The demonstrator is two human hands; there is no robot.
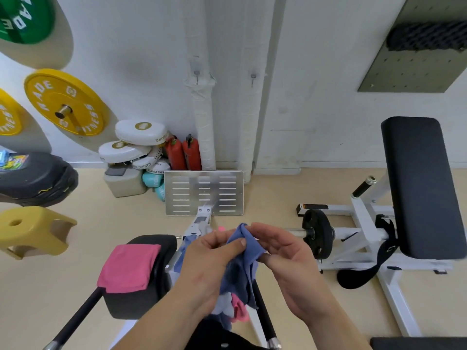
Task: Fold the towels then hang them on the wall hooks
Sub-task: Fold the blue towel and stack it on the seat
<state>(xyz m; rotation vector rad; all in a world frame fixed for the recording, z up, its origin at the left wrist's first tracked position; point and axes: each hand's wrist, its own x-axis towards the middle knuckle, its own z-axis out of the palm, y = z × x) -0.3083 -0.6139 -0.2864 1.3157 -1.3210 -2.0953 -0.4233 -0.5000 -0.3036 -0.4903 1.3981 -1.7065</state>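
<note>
Pinching blue towel (243, 251) between fingers (237, 245) of both hands.

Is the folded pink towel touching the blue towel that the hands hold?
Apart. In the head view the folded pink towel lies on the black pad, and bare pad shows between it and the blue towel held by both hands.

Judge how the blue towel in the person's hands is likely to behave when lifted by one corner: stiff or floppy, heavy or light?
The blue towel looks floppy: it bunches and drapes in loose folds below the left hand and right hand. It is probably light, since fingertips alone pinch its top edge. It would likely sag and unfold rather than hold a shape, unlike the pink towel lying folded flat.
</note>
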